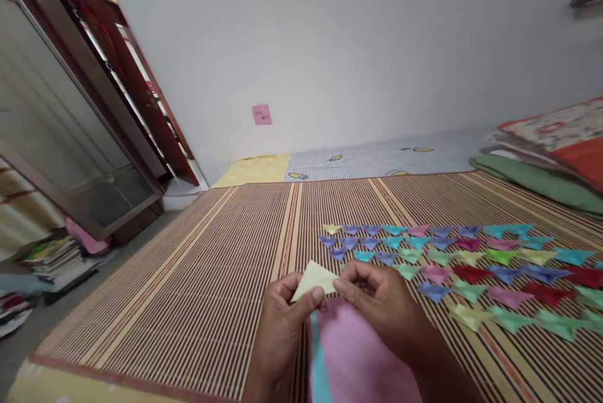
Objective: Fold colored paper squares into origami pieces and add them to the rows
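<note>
My left hand (281, 321) and my right hand (381, 309) both pinch a pale yellow folded paper piece (315, 279), held a little above a striped bamboo mat (198, 277). The left fingers grip its lower left edge, and the right fingertips grip its right edge. Under my hands lies a stack of flat paper sheets, pink on top (358, 359) with a blue edge (318, 365) showing at the left. Rows of several small folded paper shapes (466, 258) in many colours lie on the mat to the right of my hands.
Pillows and a folded green blanket (541, 180) lie at the right. A white wall with a pink sticky note (261, 114) stands behind. At the left are a glass-fronted cabinet (70, 139) and a pile of books (51, 258) on the floor.
</note>
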A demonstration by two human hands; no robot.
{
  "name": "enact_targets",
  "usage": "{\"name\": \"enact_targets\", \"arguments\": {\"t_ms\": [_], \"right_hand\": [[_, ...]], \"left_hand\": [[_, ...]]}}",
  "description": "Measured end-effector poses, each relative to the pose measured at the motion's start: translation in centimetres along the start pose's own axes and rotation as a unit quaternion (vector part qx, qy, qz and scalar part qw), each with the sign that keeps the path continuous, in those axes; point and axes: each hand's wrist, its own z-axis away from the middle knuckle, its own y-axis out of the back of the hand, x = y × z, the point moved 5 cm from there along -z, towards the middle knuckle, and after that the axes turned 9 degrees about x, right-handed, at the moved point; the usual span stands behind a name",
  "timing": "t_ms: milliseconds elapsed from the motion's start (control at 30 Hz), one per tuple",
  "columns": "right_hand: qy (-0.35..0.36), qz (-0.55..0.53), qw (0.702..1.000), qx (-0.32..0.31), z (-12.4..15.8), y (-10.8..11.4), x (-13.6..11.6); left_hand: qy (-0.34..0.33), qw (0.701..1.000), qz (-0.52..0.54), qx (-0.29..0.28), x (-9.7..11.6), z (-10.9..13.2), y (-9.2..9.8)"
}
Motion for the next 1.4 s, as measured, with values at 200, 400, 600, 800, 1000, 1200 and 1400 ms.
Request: {"name": "enact_targets", "arguments": {"t_ms": [200, 400, 600, 800, 1000, 1200, 1400], "right_hand": [[0.004, -0.022, 1.0, 0.016, -0.4, 1.6, 0.6], [0.022, -0.062, 0.998, -0.02, 0.1, -1.0, -0.8], [0.02, -0.069, 0.997, 0.02, 0.0, -0.9, -0.8], [0.009, -0.109, 0.994, 0.014, 0.0, -0.4, -0.5], [-0.044, -0.174, 0.983, 0.037, -0.1, -0.6, 0.4], [-0.082, -0.25, 0.962, 0.066, -0.3, -1.9, 1.3], [-0.086, -0.284, 0.953, 0.068, -0.3, -2.4, 1.4]], "left_hand": [[-0.015, 0.999, -0.043, 0.001, 0.2, 0.0, 0.1], [-0.004, 0.995, -0.095, -0.04, 0.1, 0.2, -1.2], [-0.02, 0.998, -0.056, -0.016, 0.5, 0.2, -0.8], [-0.05, 0.994, -0.076, -0.057, 1.2, 0.5, -1.2], [-0.039, 0.999, 0.005, -0.02, 0.3, 0.0, -0.6], [-0.04, 0.998, 0.022, -0.041, 0.7, 0.3, -2.0], [-0.063, 0.998, 0.023, -0.004, 0.6, 0.3, -2.1]]}}
